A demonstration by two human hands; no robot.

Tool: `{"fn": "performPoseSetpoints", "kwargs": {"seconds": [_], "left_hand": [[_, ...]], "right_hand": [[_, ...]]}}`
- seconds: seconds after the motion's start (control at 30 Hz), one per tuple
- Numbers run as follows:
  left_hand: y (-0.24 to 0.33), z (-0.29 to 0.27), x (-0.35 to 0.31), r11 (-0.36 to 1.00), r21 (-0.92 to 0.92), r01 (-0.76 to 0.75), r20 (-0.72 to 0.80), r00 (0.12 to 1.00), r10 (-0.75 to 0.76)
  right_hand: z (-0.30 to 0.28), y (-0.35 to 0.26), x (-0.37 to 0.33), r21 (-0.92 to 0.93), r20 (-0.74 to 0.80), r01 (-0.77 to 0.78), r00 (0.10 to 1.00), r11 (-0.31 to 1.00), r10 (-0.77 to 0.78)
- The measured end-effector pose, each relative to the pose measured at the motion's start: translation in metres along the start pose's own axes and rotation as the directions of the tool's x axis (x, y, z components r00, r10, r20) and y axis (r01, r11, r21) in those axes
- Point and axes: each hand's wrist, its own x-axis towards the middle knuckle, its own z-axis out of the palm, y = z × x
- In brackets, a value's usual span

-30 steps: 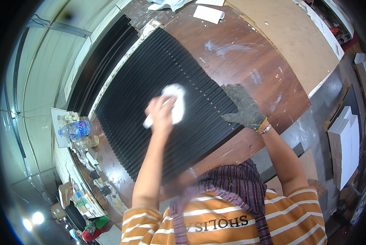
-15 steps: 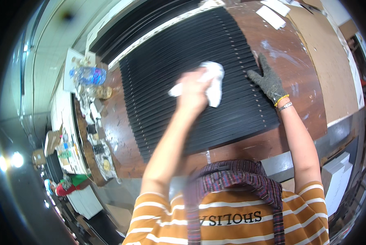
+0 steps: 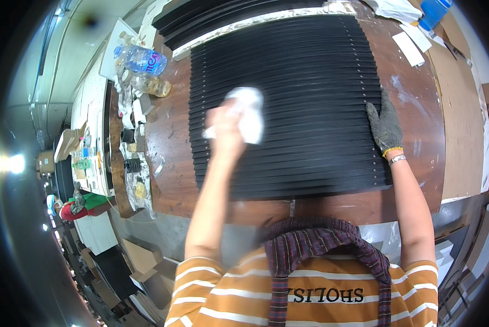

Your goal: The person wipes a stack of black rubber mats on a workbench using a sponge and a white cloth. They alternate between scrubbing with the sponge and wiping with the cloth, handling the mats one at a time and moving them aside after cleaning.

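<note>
A black pleated sheet (image 3: 310,120) with rows of small holes along both sides lies on a brown wooden table (image 3: 171,158). My bare left hand (image 3: 226,128) is closed round a crumpled white cloth (image 3: 251,117) over the left part of the sheet. Motion smears both the hand and the cloth. On the sheet's right edge rests my right hand (image 3: 387,126) in a dark grey glove with a yellow cuff. Its thumb lies on the pleats, apart from the fingers, and it holds nothing.
Behind the sheet runs a whitish strip (image 3: 266,24), with more black pleated material (image 3: 211,24) beyond. Plastic bottles (image 3: 146,60) and scraps line the table's left side. White papers (image 3: 409,48) and a blue bottle (image 3: 434,13) are far right. Another person (image 3: 73,210) is at far left.
My left hand has swept the white cloth leftward across the pleats. My right hand stays at the sheet's right edge, its thumb now closer to the fingers. The whole view has turned slightly.
</note>
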Motion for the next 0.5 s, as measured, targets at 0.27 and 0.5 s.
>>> {"fn": "performPoseSetpoints", "kwargs": {"seconds": [0.27,0.5], "left_hand": [[-0.123,-0.123,0.0,0.775,0.515,0.367,0.065,0.884,-0.463],[0.06,-0.014,-0.046,0.975,-0.188,0.122,0.212,0.974,-0.081]], "right_hand": [[0.006,0.008,0.002,-0.08,-0.009,0.0,1.0,0.997,-0.001],[0.003,0.006,0.002,-0.107,0.0,0.018,1.0,0.994,-0.018]]}}
